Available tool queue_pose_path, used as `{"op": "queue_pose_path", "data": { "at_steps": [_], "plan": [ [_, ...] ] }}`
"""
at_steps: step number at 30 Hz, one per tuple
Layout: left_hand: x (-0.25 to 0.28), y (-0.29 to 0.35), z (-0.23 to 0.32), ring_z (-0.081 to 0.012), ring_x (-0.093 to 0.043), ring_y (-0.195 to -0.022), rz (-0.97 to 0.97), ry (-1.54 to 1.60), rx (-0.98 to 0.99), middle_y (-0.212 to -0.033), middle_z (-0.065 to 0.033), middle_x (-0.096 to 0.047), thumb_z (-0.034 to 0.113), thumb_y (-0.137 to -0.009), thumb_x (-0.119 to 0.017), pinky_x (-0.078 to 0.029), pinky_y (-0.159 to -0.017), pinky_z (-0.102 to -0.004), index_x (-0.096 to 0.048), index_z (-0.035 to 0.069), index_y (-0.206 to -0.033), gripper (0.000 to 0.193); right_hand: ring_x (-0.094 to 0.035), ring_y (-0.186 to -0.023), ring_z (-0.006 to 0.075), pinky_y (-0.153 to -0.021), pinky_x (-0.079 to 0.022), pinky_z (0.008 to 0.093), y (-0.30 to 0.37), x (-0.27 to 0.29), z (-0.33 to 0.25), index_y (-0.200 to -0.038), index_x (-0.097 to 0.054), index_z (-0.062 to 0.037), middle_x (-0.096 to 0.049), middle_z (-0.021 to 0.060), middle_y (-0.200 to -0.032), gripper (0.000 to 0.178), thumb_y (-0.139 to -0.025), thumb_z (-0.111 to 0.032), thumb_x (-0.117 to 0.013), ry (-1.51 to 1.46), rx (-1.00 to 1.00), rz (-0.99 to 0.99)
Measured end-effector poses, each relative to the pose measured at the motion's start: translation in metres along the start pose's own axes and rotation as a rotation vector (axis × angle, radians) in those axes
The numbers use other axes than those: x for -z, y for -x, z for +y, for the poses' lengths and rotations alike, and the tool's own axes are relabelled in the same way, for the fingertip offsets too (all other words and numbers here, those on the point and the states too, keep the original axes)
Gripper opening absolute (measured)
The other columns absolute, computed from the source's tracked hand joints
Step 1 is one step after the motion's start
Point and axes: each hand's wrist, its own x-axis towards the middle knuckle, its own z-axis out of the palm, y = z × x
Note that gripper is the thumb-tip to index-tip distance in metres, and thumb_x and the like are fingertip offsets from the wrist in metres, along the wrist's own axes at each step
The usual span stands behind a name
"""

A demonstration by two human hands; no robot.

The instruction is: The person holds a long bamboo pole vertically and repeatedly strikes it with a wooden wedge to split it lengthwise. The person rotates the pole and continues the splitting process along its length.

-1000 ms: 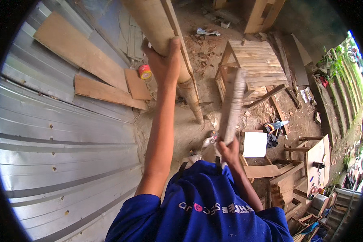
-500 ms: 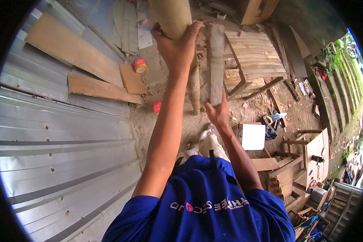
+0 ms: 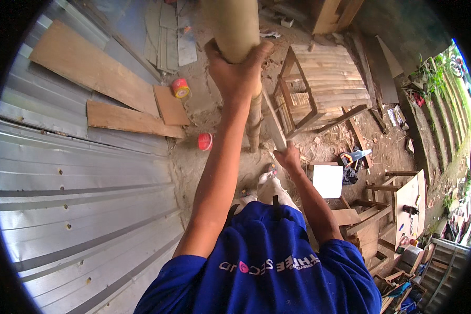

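A thick, pale bamboo pole [image 3: 230, 26] stands upright in front of me, its lower part narrowing toward the ground. My left hand [image 3: 236, 70] is clasped around it, thumb on the right side and fingers on the left. Lower and to the right, my right hand [image 3: 289, 157] grips the near end of a long, flat wooden slat [image 3: 273, 121]. The slat is turned nearly edge-on and slants up-left, its far end passing behind the pole and my left hand. Whether it touches the pole I cannot tell.
A slatted wooden stool [image 3: 332, 76] stands right of the pole. Corrugated metal sheeting [image 3: 83, 209] lines the left, with loose boards [image 3: 97, 68] against it. A red tin [image 3: 180, 88], a red container [image 3: 205, 141], a power saw [image 3: 355, 156] and a white panel [image 3: 327, 181] lie about.
The slat has swung from upright and broadside to slanted left and nearly edge-on. My right hand has dropped slightly. My left hand and the pole appear a little farther right.
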Motion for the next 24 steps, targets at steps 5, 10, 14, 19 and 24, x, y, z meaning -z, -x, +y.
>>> {"op": "queue_pose_path", "data": {
  "at_steps": [5,10,14,19,24],
  "plan": [
    [-0.012,0.001,-0.006,-0.0224,-0.065,-0.088,0.051,0.022,-0.203,-0.100,-0.0157,-0.063,0.035,-0.062,-0.095,-0.054,-0.077,-0.0350,-0.044,-0.005,-0.117,0.085,-0.070,-0.088,0.0402,-0.077,-0.055,0.0436,-0.014,0.009,0.004,-0.116,-0.056,0.0100,-0.068,0.0295,-0.093,0.058,-0.073,-0.023,-0.076,-0.302,0.131,0.022],
    [-0.014,0.001,-0.010,-0.0225,-0.064,-0.090,0.041,0.041,-0.126,-0.101,-0.0156,-0.062,0.037,-0.063,-0.094,-0.053,-0.079,-0.0352,-0.044,-0.006,-0.118,0.086,-0.070,-0.086,0.0396,-0.077,-0.055,0.0439,-0.023,-0.003,0.015,-0.113,-0.059,0.0085,-0.068,0.0302,-0.089,0.055,-0.072,-0.025,-0.076,-0.326,0.353,0.202],
    [-0.023,-0.006,-0.012,-0.0221,-0.064,-0.089,0.027,-0.054,-0.354,-0.101,-0.0154,-0.062,0.037,-0.063,-0.094,-0.053,-0.080,-0.0351,-0.044,-0.006,-0.118,0.086,-0.069,-0.088,0.0425,-0.079,-0.055,0.0465,-0.031,0.011,0.003,-0.113,-0.060,0.0090,-0.068,0.0320,-0.091,0.060,-0.072,-0.033,-0.077,-0.004,0.096,0.020],
    [-0.039,-0.011,-0.021,-0.0250,-0.065,-0.090,0.028,0.107,-0.170,-0.101,-0.0154,-0.065,0.035,-0.061,-0.095,-0.053,-0.080,-0.0373,-0.048,-0.006,-0.115,0.082,-0.067,-0.076,0.0241,-0.067,-0.053,0.0389,-0.044,0.062,-0.027,-0.113,-0.059,0.0109,-0.069,0.0182,-0.081,0.068,-0.090,-0.053,-0.063,-0.636,0.465,0.273],
    [-0.036,-0.018,-0.020,-0.0241,-0.067,-0.087,0.042,-0.003,-0.124,-0.096,-0.0167,-0.067,0.033,-0.060,-0.093,-0.054,-0.076,-0.0375,-0.051,-0.004,-0.112,0.077,-0.065,-0.080,0.0323,-0.072,-0.050,0.0428,-0.050,0.028,-0.015,-0.119,-0.058,0.0061,-0.067,0.0220,-0.091,0.073,-0.095,-0.062,-0.048,-0.277,0.624,0.565]
  ]
}}
